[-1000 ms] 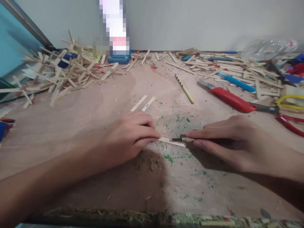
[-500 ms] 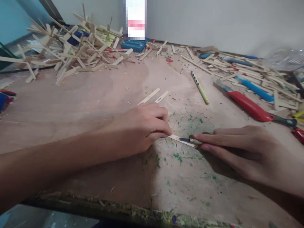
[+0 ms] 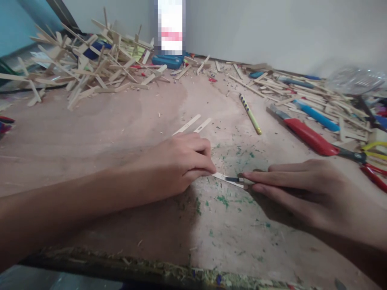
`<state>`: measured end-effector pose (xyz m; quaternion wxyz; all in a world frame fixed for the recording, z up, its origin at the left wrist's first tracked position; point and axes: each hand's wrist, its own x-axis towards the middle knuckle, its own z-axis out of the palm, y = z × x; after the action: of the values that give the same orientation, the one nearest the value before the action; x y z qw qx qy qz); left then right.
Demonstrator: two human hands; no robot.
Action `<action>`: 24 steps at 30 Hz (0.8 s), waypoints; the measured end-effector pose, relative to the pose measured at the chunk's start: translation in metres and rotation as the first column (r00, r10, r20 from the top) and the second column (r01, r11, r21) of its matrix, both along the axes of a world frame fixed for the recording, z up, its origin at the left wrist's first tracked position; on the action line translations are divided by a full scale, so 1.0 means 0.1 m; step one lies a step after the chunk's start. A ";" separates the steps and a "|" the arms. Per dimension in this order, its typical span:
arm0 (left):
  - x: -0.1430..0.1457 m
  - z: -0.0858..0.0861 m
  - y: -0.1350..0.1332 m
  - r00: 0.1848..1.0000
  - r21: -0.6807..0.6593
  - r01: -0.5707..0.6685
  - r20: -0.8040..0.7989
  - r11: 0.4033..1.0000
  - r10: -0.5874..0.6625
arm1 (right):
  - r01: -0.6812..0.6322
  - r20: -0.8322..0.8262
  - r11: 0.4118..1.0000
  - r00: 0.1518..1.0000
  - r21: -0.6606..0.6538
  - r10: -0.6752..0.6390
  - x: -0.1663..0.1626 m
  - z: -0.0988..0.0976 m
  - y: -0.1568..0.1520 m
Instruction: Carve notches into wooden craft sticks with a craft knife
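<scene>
A thin wooden stick (image 3: 223, 177) lies flat on the worn wooden board (image 3: 90, 133) near its middle. My left hand (image 3: 178, 163) is closed, its fingertips pinching and pressing down the stick's left end. My right hand (image 3: 299, 185) is closed on a small cutter knife whose dark blade (image 3: 232, 179) rests on the stick's right part. Two more wooden sticks (image 3: 193, 125) lie side by side just behind my left hand.
A heap of wooden sticks (image 3: 84, 68) fills the back left. A yellow striped pencil (image 3: 250, 114), a red utility knife (image 3: 305, 135), a blue one (image 3: 317, 114), red pliers (image 3: 375, 173) and more sticks lie at the right. A blue holder (image 3: 167, 60) stands at the back.
The view has shifted a little. Both hands stay on the stick; the blade has crept slightly left along it.
</scene>
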<state>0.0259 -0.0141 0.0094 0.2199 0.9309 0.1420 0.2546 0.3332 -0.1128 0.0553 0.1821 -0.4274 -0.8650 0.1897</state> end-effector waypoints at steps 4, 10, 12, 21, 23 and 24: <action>-0.01 -0.01 0.00 1.000 -0.003 -0.004 -0.017 1.000 0.004 | 0.011 -0.021 0.999 1.000 -0.032 -0.012 -0.01 -0.02 0.00; -0.02 -0.03 -0.01 1.000 -0.005 0.010 0.007 1.000 -0.010 | 0.010 0.007 1.000 1.000 -0.024 -0.009 0.06 0.01 -0.01; -0.03 -0.01 -0.04 1.000 -0.022 0.010 0.002 1.000 -0.010 | 0.004 0.019 1.000 1.000 -0.019 -0.004 0.08 0.02 -0.02; 0.01 0.07 -0.22 0.999 -0.008 -0.008 -0.054 1.000 0.008 | -0.074 -0.004 0.997 0.997 0.010 0.074 0.10 0.03 -0.02; 0.02 0.06 -0.23 0.998 -0.003 -0.005 -0.065 1.000 0.005 | -0.075 0.011 0.997 0.997 0.021 0.074 0.10 0.04 -0.01; 0.02 0.06 -0.23 0.998 -0.001 -0.004 -0.067 1.000 0.004 | -0.078 0.017 0.997 0.997 0.028 0.078 0.10 0.05 0.00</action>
<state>0.0279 -0.0374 0.0157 0.2152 0.9385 0.1513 0.2235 0.3432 -0.1133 0.0598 0.1738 -0.3923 -0.8850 0.1810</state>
